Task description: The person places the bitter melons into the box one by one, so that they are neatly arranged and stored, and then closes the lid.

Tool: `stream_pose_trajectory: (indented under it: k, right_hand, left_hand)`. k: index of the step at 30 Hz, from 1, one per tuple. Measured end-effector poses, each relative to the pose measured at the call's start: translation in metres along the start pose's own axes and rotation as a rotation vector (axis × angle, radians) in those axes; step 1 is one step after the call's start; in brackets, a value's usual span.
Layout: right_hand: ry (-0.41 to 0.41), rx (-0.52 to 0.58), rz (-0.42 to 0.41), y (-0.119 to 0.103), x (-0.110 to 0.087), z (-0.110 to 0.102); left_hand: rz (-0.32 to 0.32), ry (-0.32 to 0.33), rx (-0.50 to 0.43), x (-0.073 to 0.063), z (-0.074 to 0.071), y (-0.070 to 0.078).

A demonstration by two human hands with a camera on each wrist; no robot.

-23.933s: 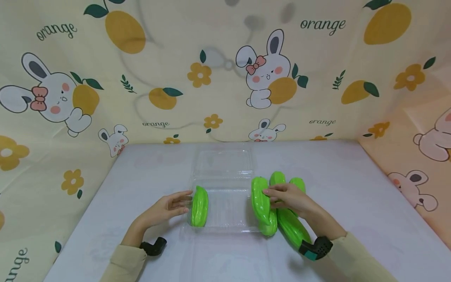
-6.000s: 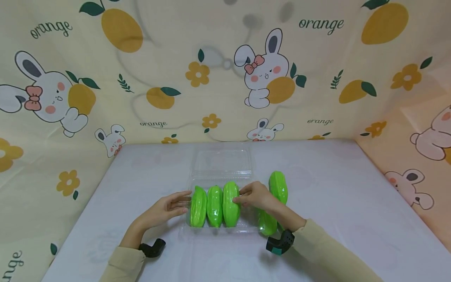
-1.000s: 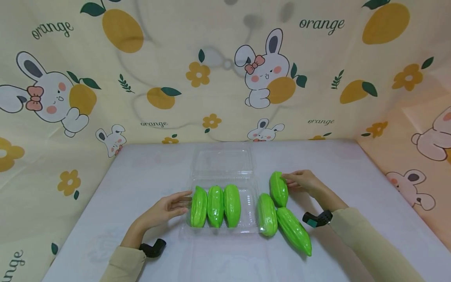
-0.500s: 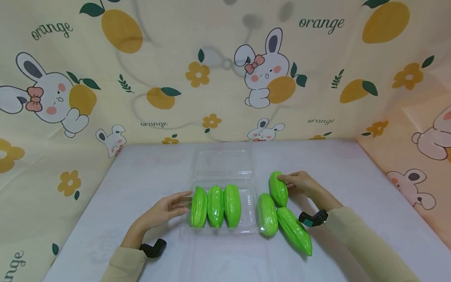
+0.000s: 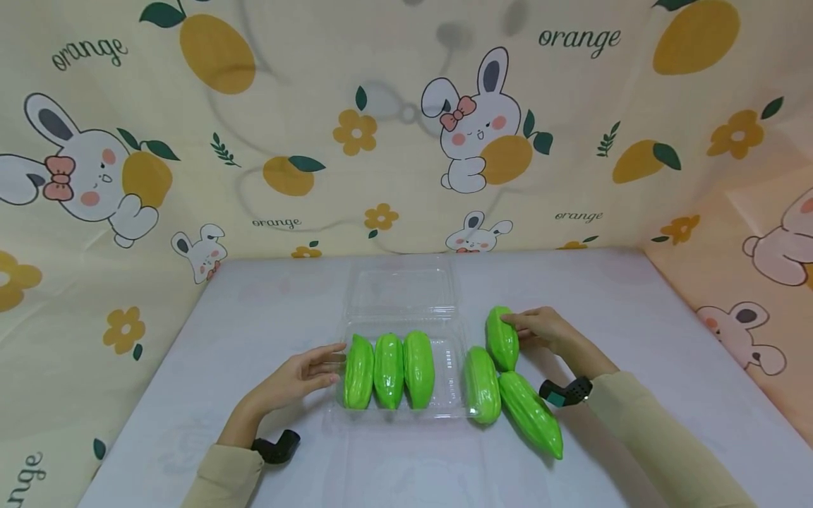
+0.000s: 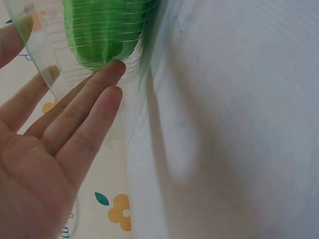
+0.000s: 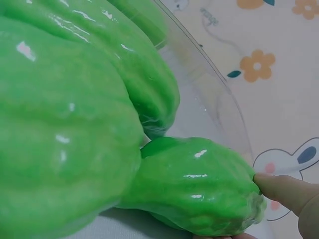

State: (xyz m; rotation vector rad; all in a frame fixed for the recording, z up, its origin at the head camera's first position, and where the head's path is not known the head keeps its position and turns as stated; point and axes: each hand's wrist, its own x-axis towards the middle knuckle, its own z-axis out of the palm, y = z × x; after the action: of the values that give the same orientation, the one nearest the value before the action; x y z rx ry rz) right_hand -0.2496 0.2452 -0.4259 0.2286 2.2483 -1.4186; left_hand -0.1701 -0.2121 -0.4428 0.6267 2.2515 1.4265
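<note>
A clear plastic clamshell box (image 5: 447, 367) lies in front of me, its lid (image 5: 401, 291) folded back on the far side. Three glossy green ridged gourds (image 5: 389, 372) lie side by side in its left and middle part. My left hand (image 5: 303, 372) rests at the box's left wall, fingers extended; in the left wrist view the fingertips (image 6: 115, 69) are right at the plastic. My right hand (image 5: 540, 329) pinches the far end of another green gourd (image 5: 502, 339), thumb on top and fingers below, as the right wrist view shows.
Right of the box, a green gourd (image 5: 483, 386) overlaps its right edge, and another gourd (image 5: 532, 415) slants toward me. White cloth covers the table (image 5: 267, 303). A printed rabbit-and-orange sheet (image 5: 394, 141) forms the back wall.
Earlier the box held one gourd; now three. My right hand let go of the third gourd, moved right and took hold of the far loose one. My left hand has stayed put.
</note>
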Motion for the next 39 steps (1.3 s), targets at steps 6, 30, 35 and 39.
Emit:
stream_pose_trajectory:
  k: [6, 30, 35, 39]
  right_hand:
    - [0.004, 0.035, -0.005, 0.0, 0.0, -0.001]
    - [-0.017, 0.069, -0.04, -0.016, -0.011, -0.013]
    - [-0.02, 0.065, -0.051, -0.017, -0.013, -0.013]
    - [-0.028, 0.073, -0.069, -0.02, -0.017, -0.012]
  left_hand:
    - [0.015, -0.003, 0.001, -0.001, -0.001, 0.001]
    - [0.025, -0.002, 0.011, -0.002, 0.0, 0.003]
    - [0.037, 0.004, 0.036, -0.003, 0.0, 0.004]
    - [0.02, 0.006, 0.026, -0.003, 0.0, 0.004]
